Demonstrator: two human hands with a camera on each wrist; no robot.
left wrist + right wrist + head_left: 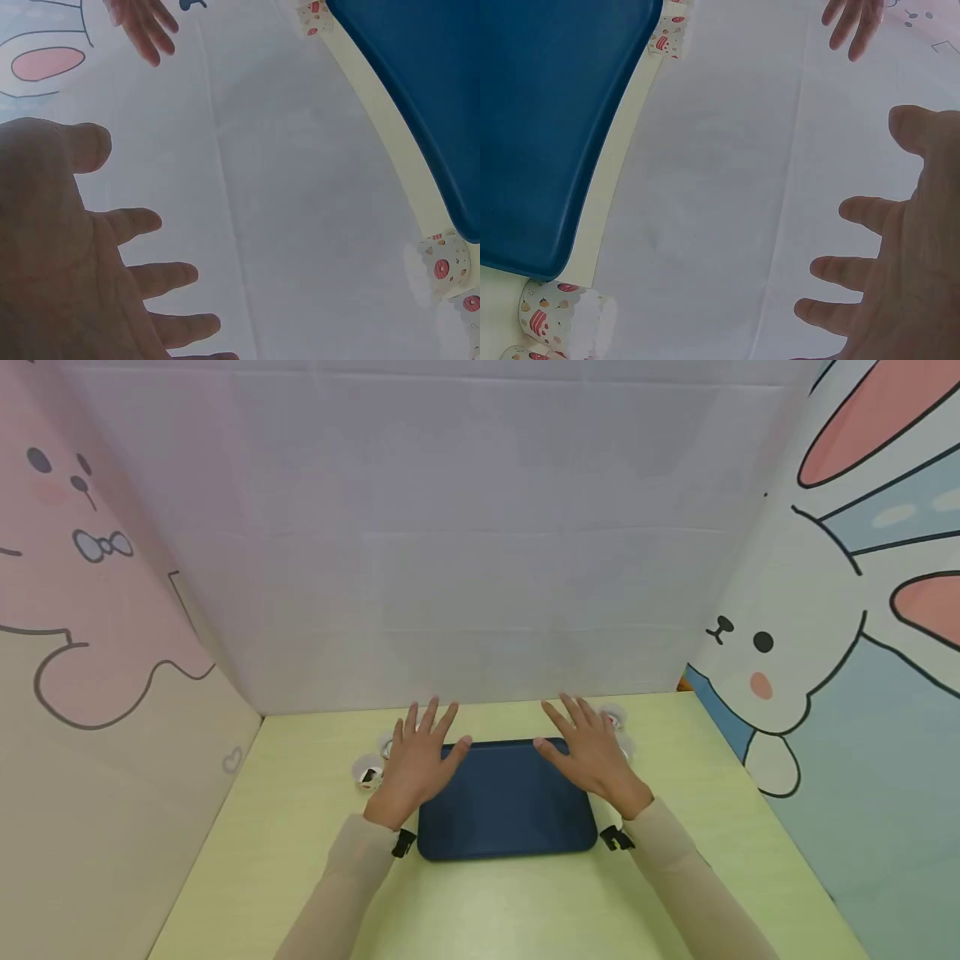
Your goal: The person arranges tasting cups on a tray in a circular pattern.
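- Dark blue and matte, the tray (506, 802) lies flat on the pale green table (300, 827), close to the back wall (480, 568); it looks like rigid moulded plastic with rounded corners and a shallow raised rim.
- The left hand (415, 764) hovers over the tray's far left corner, fingers spread and straight, holding nothing; whether the palm touches the tray cannot be told from the head view.
- The right hand (592, 756) mirrors it over the far right corner, fingers likewise apart and gripping nothing.
- Small paper cups sit just beyond the tray: the left-side cups (371, 772) near the left hand, the right-side cups (615, 722) partly hidden behind the right hand. Their printed cake pattern shows in the right wrist view (551, 315).
- Judged by its look, the tray is light and stiff, unlikely to bend, with a smooth surface that could slip under flat fingers.
- The short side rims seem the surest hold, one hand on each, thumbs above and fingers curled beneath.
- The cups look thin, very light and easily crushed or tipped, so a gentle pinch at the wall would suit them.
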